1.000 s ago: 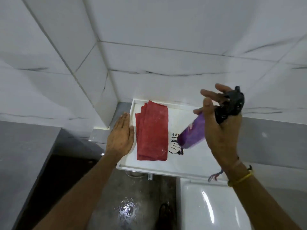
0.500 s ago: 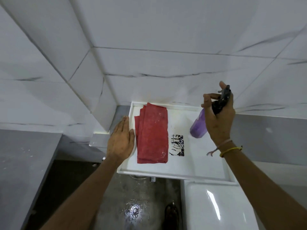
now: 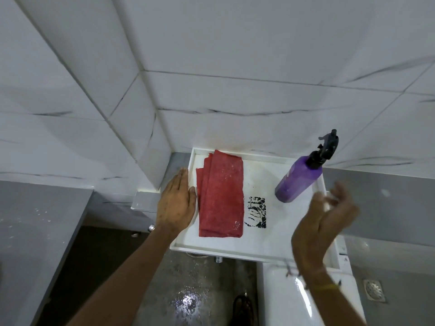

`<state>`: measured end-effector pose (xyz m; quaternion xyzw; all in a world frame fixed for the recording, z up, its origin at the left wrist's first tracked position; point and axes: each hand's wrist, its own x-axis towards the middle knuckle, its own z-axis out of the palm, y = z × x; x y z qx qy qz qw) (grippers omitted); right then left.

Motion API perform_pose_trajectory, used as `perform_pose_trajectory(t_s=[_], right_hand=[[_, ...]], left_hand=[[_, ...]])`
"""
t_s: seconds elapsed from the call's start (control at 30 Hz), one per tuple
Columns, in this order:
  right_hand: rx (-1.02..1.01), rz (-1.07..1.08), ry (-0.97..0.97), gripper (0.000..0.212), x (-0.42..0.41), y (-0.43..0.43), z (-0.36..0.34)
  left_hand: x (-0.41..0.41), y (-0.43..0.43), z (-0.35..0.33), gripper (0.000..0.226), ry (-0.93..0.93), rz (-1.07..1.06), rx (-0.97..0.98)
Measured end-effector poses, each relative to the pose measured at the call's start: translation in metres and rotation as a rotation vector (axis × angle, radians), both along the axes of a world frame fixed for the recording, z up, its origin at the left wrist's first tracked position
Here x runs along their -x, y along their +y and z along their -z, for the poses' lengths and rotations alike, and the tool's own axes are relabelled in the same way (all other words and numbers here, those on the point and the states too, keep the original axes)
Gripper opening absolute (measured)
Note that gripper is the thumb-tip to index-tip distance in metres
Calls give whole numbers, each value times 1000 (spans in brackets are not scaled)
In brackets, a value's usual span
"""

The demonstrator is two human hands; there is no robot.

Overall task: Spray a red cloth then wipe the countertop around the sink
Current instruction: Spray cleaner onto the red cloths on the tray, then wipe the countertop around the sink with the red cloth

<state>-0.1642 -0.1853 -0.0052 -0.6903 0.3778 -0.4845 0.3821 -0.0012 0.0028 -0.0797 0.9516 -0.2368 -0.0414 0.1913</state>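
A folded red cloth lies flat on the left part of a white rimmed countertop, with pale droplets on its surface. My left hand rests flat, fingers together, on the counter's left rim beside the cloth. A purple spray bottle with a black trigger head stands at the counter's right side. My right hand hovers just in front of the bottle, blurred, fingers spread, holding nothing.
A black printed patch marks the counter between cloth and bottle. White marble-look tiled walls close the back and left. A white toilet tank sits below right, a floor drain beside it, and a grey ledge at left.
My right hand set the purple spray bottle down on the counter's right side and let go of it, then drew back toward me. The left hand stayed put.
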Motion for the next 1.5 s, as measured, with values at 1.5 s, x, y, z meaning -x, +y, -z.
perform_pose_trajectory(t_s=[1.5], right_hand=[[-1360, -1008, 55, 28, -82, 291, -104]], left_hand=[[72, 404, -124, 49, -36, -851, 267]])
